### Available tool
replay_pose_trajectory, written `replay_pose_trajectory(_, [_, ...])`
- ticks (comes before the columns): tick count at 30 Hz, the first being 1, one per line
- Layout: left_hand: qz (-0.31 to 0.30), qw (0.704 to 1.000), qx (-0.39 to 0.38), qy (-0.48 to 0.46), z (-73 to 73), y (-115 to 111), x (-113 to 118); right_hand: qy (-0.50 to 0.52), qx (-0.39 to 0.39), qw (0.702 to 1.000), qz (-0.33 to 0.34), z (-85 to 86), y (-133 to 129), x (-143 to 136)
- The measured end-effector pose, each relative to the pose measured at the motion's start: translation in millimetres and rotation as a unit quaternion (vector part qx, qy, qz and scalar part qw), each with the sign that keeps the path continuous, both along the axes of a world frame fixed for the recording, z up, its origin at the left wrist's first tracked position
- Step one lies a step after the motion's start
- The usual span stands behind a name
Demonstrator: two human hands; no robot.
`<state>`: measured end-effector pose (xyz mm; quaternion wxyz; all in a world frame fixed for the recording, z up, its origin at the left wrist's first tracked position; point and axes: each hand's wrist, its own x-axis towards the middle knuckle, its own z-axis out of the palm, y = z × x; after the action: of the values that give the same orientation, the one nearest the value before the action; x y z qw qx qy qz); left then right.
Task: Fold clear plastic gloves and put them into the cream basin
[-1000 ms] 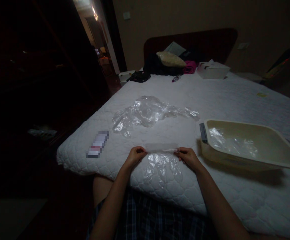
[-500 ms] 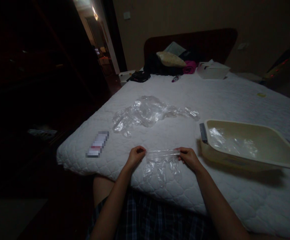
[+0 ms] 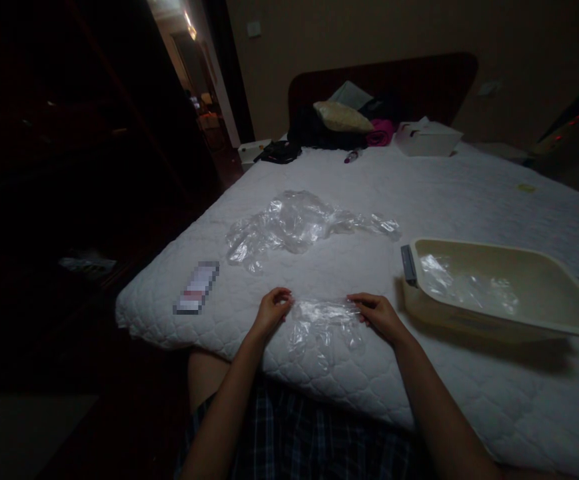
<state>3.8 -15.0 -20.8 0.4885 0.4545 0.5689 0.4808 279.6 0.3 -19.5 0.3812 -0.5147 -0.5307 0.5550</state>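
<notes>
A small piece of thin clear plastic (image 3: 324, 323), crumpled, with loose lobes toward me, lies at the bed's near edge. Its kind cannot be made out. At its upper left corner is my left hand (image 3: 273, 311), thumb and forefinger curled but apart. My right hand (image 3: 379, 315) is at the upper right corner, its fingers stretched out over the plastic's edge and loosened from it. Beyond both hands a larger crumpled sheet of clear plastic (image 3: 296, 223) is spread on the white quilted bed (image 3: 449, 200). To the right stands a beige plastic tub (image 3: 539, 273) with clear plastic pieces inside.
A pixelated phone-like object (image 3: 196, 288) lies to the left. Toward the headboard (image 3: 419, 77) are a pillow (image 3: 343, 117), a pink rolled cloth (image 3: 380, 133), a white box (image 3: 429, 139) and a black bag-like item (image 3: 280, 152). The left side of the room is dark.
The plastic's top edge, stretched straight between my pinched fingers before, is now slack and crumpled. Fingers of both hands have come apart. The view has shifted slightly.
</notes>
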Motion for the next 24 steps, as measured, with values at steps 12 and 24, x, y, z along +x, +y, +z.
replay_pose_trajectory(12, [0.002, 1.000, 0.005, 0.015, -2.7, -1, 1, -0.025, 0.121, 0.978, -0.171, 16.9, -3, -7])
replay_pose_trajectory(24, [-0.010, 1.000, -0.014, -0.002, 0.9, 1, 1, -0.451, 0.286, 0.836, 0.123, 55.2, -24, -64])
